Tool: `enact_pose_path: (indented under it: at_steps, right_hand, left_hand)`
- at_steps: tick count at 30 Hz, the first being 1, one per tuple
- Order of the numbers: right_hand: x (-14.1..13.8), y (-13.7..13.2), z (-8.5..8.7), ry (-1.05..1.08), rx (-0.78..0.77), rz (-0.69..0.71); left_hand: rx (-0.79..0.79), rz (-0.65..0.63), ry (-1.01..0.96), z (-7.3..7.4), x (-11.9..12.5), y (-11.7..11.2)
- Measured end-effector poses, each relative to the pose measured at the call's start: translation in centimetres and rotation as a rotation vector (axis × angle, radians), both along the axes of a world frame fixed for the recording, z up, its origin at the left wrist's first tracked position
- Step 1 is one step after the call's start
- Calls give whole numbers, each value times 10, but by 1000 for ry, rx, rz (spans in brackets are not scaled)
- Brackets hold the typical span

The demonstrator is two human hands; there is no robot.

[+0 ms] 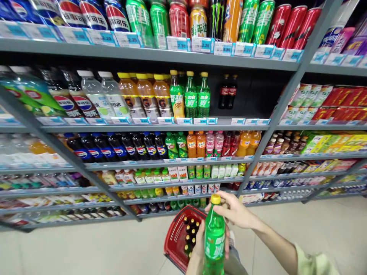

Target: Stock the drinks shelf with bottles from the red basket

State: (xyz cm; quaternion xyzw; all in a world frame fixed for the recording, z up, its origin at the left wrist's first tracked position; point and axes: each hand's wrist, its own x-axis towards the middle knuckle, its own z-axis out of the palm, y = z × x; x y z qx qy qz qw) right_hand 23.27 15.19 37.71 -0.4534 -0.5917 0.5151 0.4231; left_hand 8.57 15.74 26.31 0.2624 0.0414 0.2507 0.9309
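Note:
A green plastic soda bottle (pixel 214 244) with a yellow cap stands nearly upright in front of me, its label facing up toward the camera. My left hand (pixel 199 238) is closed around the bottle's body, with its fingertips showing on the far right side. My right hand (pixel 233 210) is closed at the bottle's neck, just below the cap, thumb in front and fingers behind. Below the hands on the left is a red shopping basket (pixel 172 238), partly covered by the left hand. Several dark bottles with yellow caps (pixel 187 229) stand inside it.
Grey shelves (pixel 160 127) of drinks stretch across the view. Similar green bottles (pixel 197 97) stand on the upper middle shelf, near two dark cola bottles (pixel 228 91). Cans (pixel 179 21) line the shelf above. The pale tiled floor (pixel 86 244) lies below; my leg shows behind the bottle.

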Motion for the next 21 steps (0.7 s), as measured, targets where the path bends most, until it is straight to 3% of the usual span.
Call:
enact_pose_path:
  at_steps: [3, 8, 11, 14, 18, 21]
  right_hand:
    - [-1, -16, 22, -48, 62, -16]
    - [5, -27, 56, -130, 287, -110]
    - [12, -25, 69, -145, 392, -155]
    - [19, -22, 79, -196, 490, -176]
    - [27, -16, 95, -334, 647, -258]
    - [32, -6, 112, -378, 799, -326]
  left_hand:
    - [38, -21, 23, -4, -4, 4]
    - [46, 39, 25, -31, -8, 4]
    - [-34, 127, 46, -43, -4, -1]
    - [-76, 159, 37, -45, 0, -2]
    - [-39, 192, -6, -48, 0, 0]
    - [-1, 193, 37, -62, -2, -6]
